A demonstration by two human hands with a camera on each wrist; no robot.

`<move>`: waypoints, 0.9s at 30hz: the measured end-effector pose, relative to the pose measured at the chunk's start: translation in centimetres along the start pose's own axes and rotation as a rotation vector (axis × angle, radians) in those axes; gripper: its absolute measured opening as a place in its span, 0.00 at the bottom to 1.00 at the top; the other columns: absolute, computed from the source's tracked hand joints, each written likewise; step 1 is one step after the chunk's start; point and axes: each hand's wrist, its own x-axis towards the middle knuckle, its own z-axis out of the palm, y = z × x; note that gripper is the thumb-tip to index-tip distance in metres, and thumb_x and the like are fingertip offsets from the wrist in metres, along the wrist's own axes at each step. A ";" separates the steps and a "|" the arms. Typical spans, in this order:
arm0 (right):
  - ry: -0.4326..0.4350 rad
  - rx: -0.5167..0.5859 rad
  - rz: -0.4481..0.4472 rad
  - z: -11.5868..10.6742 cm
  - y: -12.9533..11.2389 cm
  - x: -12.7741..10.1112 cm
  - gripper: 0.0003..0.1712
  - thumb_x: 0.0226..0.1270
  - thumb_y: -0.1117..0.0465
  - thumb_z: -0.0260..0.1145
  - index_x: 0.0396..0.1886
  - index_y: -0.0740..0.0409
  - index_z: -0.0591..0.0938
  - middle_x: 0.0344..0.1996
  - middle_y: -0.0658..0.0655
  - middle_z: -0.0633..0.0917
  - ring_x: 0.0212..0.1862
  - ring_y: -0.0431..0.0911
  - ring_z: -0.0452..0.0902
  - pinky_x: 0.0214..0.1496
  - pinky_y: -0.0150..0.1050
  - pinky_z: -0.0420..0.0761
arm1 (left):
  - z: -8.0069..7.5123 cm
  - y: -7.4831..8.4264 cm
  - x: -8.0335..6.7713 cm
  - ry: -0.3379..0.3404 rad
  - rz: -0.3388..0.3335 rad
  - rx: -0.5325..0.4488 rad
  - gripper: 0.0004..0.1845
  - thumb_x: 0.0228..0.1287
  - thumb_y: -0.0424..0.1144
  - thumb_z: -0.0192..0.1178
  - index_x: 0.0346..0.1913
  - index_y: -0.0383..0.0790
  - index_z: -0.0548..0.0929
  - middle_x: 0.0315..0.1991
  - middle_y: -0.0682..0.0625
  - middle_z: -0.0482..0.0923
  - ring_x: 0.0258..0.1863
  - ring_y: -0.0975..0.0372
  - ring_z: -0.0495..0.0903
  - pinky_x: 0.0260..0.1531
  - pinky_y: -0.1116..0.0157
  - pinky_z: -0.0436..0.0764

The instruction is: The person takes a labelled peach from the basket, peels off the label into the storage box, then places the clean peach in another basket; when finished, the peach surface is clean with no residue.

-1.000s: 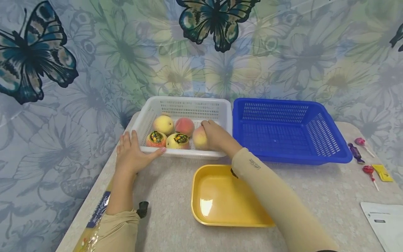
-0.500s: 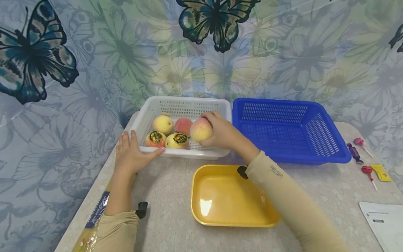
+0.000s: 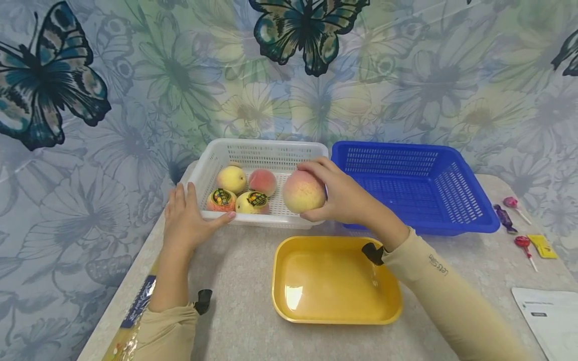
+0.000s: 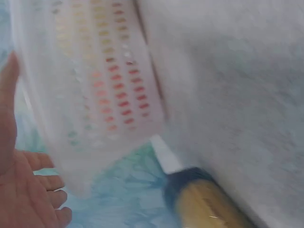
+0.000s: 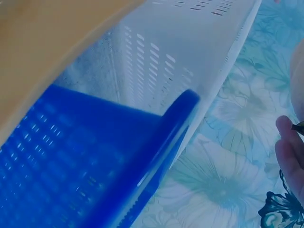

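Observation:
In the head view my right hand [image 3: 338, 193] grips a large pink-and-yellow peach [image 3: 301, 193], raised over the right part of the white basket [image 3: 275, 219]. Four-sided and slotted, that basket also holds a yellow peach [image 3: 231, 179], a redder peach [image 3: 263, 182] and two peaches with black stickers, one reddish [image 3: 221, 206] and one yellow [image 3: 246, 204]. My left hand [image 3: 187, 220] rests at its front left corner, fingers straight and thumb along the rim. The left wrist view shows this hand [image 4: 28, 190] beside the basket's wall [image 4: 95, 71]. Fingers of my right hand [image 5: 290, 156] appear at the right wrist view's edge.
A blue slotted basket [image 3: 393, 193] adjoins the white one on the right. In front lies a shallow yellow tray [image 3: 334, 281], partly under my right wrist. Lollipops [image 3: 522, 241], wrapped sweets [image 3: 543, 246] and a paper sheet [image 3: 548, 313] lie at the right; a yellow-and-blue packet [image 3: 140, 301] lies left.
My right hand has lifted the peach from the white basket's floor and brought it up, nearer and slightly right. The left hand has stayed on the rim.

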 end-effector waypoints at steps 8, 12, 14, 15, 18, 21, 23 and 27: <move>0.035 0.006 -0.051 -0.4 0.5 -1.3 0.50 0.43 0.48 0.83 0.68 0.47 0.71 0.62 0.50 0.71 0.57 0.45 0.73 0.55 0.47 0.83 | -0.5 5.4 -1.6 0.036 0.239 -0.119 0.48 0.65 0.60 0.61 0.78 0.38 0.54 0.78 0.35 0.49 0.79 0.40 0.40 0.72 0.33 0.48; 0.042 0.011 -0.061 -0.4 0.9 -1.8 0.51 0.43 0.48 0.83 0.69 0.47 0.71 0.63 0.51 0.71 0.58 0.45 0.73 0.56 0.47 0.82 | 0.2 9.1 -2.5 -0.016 0.378 -0.327 0.39 0.69 0.55 0.59 0.77 0.47 0.60 0.78 0.45 0.56 0.79 0.49 0.50 0.75 0.41 0.52; 0.046 0.008 -0.069 -0.5 1.0 -2.1 0.51 0.44 0.48 0.83 0.70 0.48 0.71 0.62 0.52 0.72 0.58 0.46 0.73 0.57 0.47 0.82 | 0.7 10.6 -3.0 -0.072 0.418 -0.454 0.37 0.69 0.53 0.60 0.77 0.51 0.60 0.77 0.50 0.57 0.77 0.52 0.56 0.74 0.44 0.59; 0.047 0.006 -0.075 -0.5 1.1 -2.2 0.51 0.44 0.48 0.83 0.70 0.48 0.71 0.62 0.52 0.72 0.58 0.46 0.73 0.57 0.47 0.82 | 0.9 11.2 -3.2 -0.103 0.432 -0.513 0.36 0.70 0.52 0.60 0.76 0.51 0.60 0.77 0.51 0.58 0.76 0.53 0.59 0.72 0.46 0.63; 0.049 0.012 -0.091 -0.5 1.2 -2.5 0.52 0.45 0.50 0.83 0.71 0.50 0.70 0.62 0.52 0.72 0.58 0.46 0.74 0.57 0.47 0.83 | 1.7 12.7 -3.6 -0.195 0.439 -0.655 0.36 0.69 0.51 0.61 0.76 0.56 0.59 0.75 0.54 0.61 0.71 0.54 0.66 0.66 0.49 0.72; 0.053 0.015 -0.102 -0.6 1.2 -2.9 0.52 0.45 0.52 0.83 0.71 0.51 0.69 0.62 0.53 0.73 0.59 0.47 0.74 0.56 0.47 0.83 | 2.5 13.7 -3.8 -0.260 0.424 -0.743 0.38 0.67 0.52 0.63 0.76 0.62 0.57 0.73 0.54 0.62 0.66 0.55 0.71 0.61 0.50 0.75; 0.059 0.010 -0.109 -0.6 1.2 -3.1 0.52 0.45 0.53 0.83 0.71 0.53 0.68 0.62 0.53 0.74 0.58 0.47 0.75 0.56 0.47 0.83 | 2.9 14.3 -3.8 -0.284 0.420 -0.787 0.39 0.66 0.51 0.65 0.76 0.63 0.57 0.72 0.53 0.64 0.61 0.56 0.75 0.58 0.52 0.78; 0.063 0.009 -0.119 -0.5 1.2 -3.5 0.53 0.45 0.54 0.83 0.71 0.57 0.66 0.63 0.55 0.75 0.58 0.48 0.74 0.58 0.48 0.82 | 3.5 15.1 -3.8 -0.292 0.409 -0.834 0.40 0.63 0.50 0.68 0.75 0.62 0.59 0.69 0.50 0.67 0.51 0.56 0.79 0.52 0.55 0.81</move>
